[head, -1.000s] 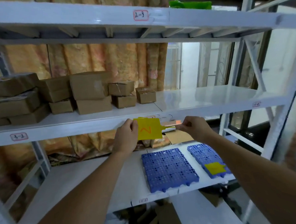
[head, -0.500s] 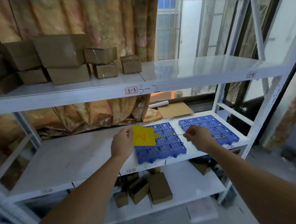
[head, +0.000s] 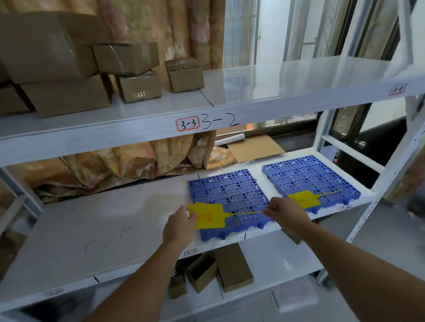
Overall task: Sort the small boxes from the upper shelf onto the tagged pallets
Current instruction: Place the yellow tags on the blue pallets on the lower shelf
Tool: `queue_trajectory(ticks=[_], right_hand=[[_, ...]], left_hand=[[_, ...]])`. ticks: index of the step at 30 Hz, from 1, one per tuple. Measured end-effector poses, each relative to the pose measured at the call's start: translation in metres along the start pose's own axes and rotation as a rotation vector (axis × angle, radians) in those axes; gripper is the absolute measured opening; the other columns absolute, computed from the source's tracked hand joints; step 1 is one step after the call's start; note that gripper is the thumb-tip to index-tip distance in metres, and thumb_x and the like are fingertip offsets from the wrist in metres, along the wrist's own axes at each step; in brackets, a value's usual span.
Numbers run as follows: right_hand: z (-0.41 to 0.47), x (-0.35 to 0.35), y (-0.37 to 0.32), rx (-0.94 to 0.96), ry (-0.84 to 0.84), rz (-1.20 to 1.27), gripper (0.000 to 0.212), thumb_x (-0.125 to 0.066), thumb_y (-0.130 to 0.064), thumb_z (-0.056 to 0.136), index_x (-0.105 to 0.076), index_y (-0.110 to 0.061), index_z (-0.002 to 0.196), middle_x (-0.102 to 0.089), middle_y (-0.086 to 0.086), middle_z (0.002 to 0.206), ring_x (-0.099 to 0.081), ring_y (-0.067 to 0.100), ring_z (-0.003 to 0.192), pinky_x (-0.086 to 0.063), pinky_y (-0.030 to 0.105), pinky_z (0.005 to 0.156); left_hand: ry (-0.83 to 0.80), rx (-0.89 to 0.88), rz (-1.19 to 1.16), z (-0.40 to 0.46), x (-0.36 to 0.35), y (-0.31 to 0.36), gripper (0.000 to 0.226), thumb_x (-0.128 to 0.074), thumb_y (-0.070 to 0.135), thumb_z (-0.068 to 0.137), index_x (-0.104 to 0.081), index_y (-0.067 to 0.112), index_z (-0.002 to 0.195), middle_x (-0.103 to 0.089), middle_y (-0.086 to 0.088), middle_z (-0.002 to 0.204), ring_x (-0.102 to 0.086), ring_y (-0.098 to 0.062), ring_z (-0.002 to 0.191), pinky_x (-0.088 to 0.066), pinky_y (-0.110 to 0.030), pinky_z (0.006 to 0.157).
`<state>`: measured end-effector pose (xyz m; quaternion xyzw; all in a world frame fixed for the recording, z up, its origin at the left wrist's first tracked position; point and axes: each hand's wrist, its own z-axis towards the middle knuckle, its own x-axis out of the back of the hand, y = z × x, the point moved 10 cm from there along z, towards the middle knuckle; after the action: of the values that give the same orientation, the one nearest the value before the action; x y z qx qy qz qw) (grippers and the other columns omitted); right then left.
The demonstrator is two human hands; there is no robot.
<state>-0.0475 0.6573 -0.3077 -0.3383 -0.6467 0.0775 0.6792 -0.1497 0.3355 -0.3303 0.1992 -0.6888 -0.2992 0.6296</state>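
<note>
Several brown cardboard boxes [head: 138,87] stand stacked on the upper shelf [head: 264,84] at the left. Two blue perforated pallets lie on the shelf below: the left pallet [head: 229,192] and the right pallet [head: 308,175]. A yellow tag [head: 303,199] with a thin tail lies on the right pallet's front. My left hand [head: 179,225] pinches a second yellow tag [head: 210,218], marked with a red figure, over the left pallet's front left corner. My right hand [head: 287,213] pinches the end of that tag's thin tail.
The lower shelf [head: 87,231] stretches bare to the left of the pallets. A flat cardboard sheet [head: 255,147] and bunched curtain fabric [head: 133,165] lie behind. More cartons [head: 233,268] sit on the shelf underneath. White rack posts [head: 403,163] stand at the right.
Both hands have brought the tag down from in front of the upper shelf edge to the left pallet's front. My view has tilted downward and moved closer.
</note>
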Motion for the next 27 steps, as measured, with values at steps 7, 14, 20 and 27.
queue_trajectory(ticks=[7, 14, 20, 27], right_hand=[[0.036, -0.022, 0.006, -0.013, -0.052, -0.211, 0.030, -0.057, -0.035, 0.102, -0.049, -0.017, 0.079, -0.052, 0.003, 0.068, -0.055, 0.030, 0.072, -0.028, 0.034, 0.052], [0.079, -0.050, 0.022, 0.041, -0.125, -0.227, 0.027, -0.058, -0.033, 0.103, -0.053, -0.010, 0.090, -0.052, 0.004, 0.071, -0.052, 0.029, 0.072, -0.034, 0.036, 0.058], [0.105, -0.069, 0.036, 0.087, -0.180, -0.225, 0.026, -0.060, -0.030, 0.102, -0.051, -0.013, 0.084, -0.058, 0.009, 0.077, -0.056, 0.032, 0.076, -0.037, 0.036, 0.061], [0.130, -0.079, 0.049, 0.121, -0.201, -0.219, 0.016, -0.067, -0.028, 0.098, -0.065, -0.016, 0.086, -0.046, 0.002, 0.085, -0.052, 0.025, 0.078, -0.037, 0.031, 0.068]], left_hand=[[-0.143, 0.027, 0.060, 0.015, -0.046, -0.020, 0.068, -0.061, 0.053, 0.097, -0.036, 0.023, 0.153, -0.068, -0.011, 0.117, -0.066, -0.034, 0.100, -0.052, -0.041, 0.078], [-0.227, 0.083, 0.170, 0.029, -0.078, -0.038, 0.111, -0.084, 0.050, 0.079, -0.012, 0.027, 0.160, -0.067, -0.009, 0.123, -0.067, -0.032, 0.101, -0.056, -0.042, 0.082], [-0.209, 0.143, 0.203, 0.040, -0.095, -0.047, 0.100, -0.082, 0.050, 0.075, -0.022, 0.034, 0.153, -0.069, -0.005, 0.113, -0.069, -0.029, 0.090, -0.059, -0.043, 0.079], [-0.245, 0.178, 0.167, 0.049, -0.109, -0.050, 0.098, -0.085, 0.050, 0.074, -0.027, 0.039, 0.152, -0.068, 0.000, 0.122, -0.067, -0.026, 0.101, -0.057, -0.042, 0.085]])
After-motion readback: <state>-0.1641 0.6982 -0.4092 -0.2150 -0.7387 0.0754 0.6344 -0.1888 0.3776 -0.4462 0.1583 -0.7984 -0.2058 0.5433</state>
